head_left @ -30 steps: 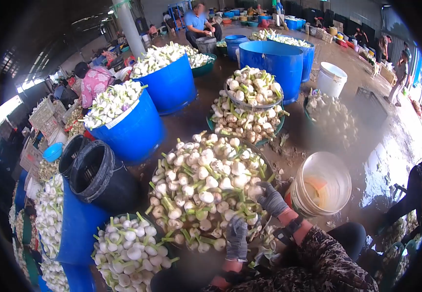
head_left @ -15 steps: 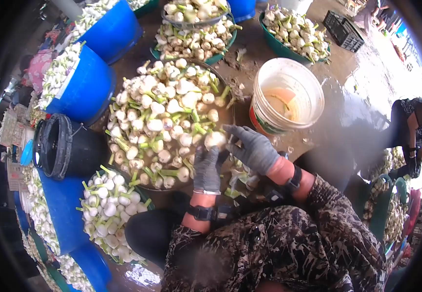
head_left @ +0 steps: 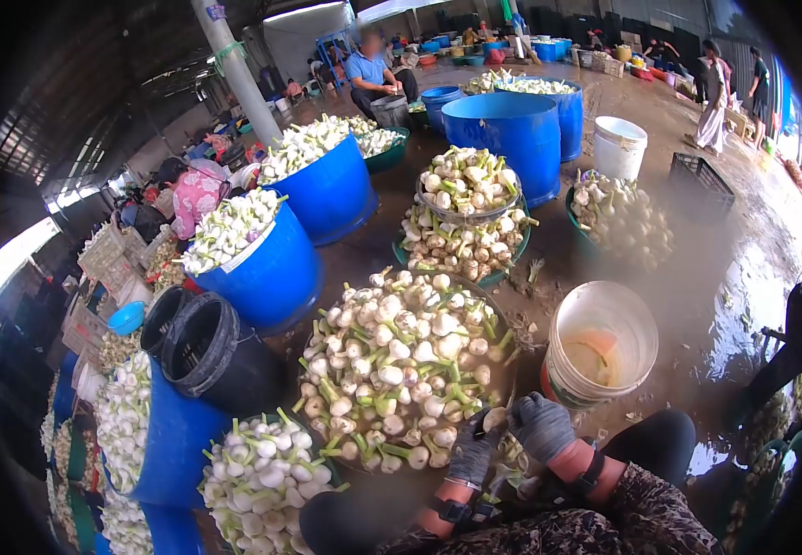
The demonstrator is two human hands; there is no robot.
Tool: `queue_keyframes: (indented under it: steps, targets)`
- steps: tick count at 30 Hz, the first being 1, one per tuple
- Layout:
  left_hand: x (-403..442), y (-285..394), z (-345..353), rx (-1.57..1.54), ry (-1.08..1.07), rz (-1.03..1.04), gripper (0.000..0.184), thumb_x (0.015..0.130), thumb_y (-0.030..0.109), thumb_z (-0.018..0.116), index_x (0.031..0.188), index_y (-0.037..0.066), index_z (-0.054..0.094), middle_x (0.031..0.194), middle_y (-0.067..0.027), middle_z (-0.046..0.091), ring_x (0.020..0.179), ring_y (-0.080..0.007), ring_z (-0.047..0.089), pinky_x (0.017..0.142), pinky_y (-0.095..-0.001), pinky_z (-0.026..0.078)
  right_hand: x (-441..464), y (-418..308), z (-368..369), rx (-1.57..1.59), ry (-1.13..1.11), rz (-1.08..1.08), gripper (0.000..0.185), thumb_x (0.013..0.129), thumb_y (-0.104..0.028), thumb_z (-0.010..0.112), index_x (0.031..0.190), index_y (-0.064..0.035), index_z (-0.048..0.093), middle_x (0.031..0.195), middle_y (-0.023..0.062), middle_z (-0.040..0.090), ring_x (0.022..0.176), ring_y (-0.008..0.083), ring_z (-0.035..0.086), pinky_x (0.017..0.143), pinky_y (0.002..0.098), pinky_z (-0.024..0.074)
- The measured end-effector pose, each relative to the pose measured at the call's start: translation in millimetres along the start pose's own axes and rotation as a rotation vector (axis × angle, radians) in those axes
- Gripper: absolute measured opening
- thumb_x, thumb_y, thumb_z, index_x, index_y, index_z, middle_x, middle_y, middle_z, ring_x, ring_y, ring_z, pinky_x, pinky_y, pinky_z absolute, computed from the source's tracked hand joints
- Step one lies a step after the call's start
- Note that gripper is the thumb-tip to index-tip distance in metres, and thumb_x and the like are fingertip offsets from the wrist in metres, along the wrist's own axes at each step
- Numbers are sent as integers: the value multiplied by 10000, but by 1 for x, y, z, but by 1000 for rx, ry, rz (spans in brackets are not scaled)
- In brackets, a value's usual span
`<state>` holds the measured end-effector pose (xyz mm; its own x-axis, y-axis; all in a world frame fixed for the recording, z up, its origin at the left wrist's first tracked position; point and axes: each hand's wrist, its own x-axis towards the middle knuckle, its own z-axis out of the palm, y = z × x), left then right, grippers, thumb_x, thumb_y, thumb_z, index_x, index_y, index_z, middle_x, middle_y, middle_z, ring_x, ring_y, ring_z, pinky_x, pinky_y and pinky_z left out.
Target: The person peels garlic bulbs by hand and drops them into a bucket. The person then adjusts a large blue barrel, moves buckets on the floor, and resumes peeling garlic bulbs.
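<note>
My left hand (head_left: 475, 453), in a grey glove, is closed around a garlic bulb (head_left: 493, 420) at the near right edge of a wide, round tub of garlic. My gloved right hand (head_left: 543, 427) is beside it with fingers curled in; what they hold, if anything, is hidden. Heaped in the tub are many garlic bulbs (head_left: 391, 375) with short green stems, in brownish water along the right side. Pale peeled scraps (head_left: 512, 462) lie below my hands.
A white bucket (head_left: 646, 342) with murky liquid stands right of my hands. Cleaner garlic (head_left: 257, 481) fills a basket at lower left, near black buckets (head_left: 234, 356). Blue tubs (head_left: 276, 268) stand beyond. A person in a blue shirt (head_left: 368, 71) sits at the back.
The view has tilted up, so my hands appear lower and more of the hall shows. My right hand's fingers, extended before, are now curled in, close to the left hand.
</note>
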<state>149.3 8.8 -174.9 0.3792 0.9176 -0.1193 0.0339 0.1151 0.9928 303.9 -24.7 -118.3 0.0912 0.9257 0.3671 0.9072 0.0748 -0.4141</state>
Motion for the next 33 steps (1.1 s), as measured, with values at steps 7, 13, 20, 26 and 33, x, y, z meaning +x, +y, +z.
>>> queue_keyframes:
  steps: [7,13,20,26,33]
  targets:
    - [-8,11,-9,-209,-64,-4,443,948,126,586,1358,8,465,1274,-90,570,1137,-163,547,973,-300,457,11,29,10,324,-75,285,114,809,-165,641,808,-51,629,753,173,636,738,349,628,657,429,511]
    - [8,-15,-26,-388,11,6,430,927,99,615,1330,25,482,1244,-93,572,1116,-186,567,942,-310,499,12,36,6,556,55,299,123,840,-164,658,897,-58,679,805,155,662,750,328,642,683,388,519]
    - [7,-19,-13,31,-14,95,446,919,77,599,1347,39,482,1264,-77,574,1132,-161,549,984,-294,443,6,-8,-3,75,27,-1,119,811,-184,652,760,-89,601,744,132,593,700,326,605,620,436,505]
    - [2,-1,-14,54,-73,89,420,941,101,586,1341,28,483,1266,-81,572,1138,-157,549,989,-289,445,8,1,1,229,5,98,122,794,-177,645,767,-66,601,734,167,603,709,360,607,629,455,506]
    - [-1,16,-10,-534,-143,73,514,963,289,586,1362,5,428,1238,-116,560,1103,-223,572,930,-346,509,5,75,29,300,-135,431,153,830,-157,628,884,-14,643,728,172,653,681,322,637,673,402,511]
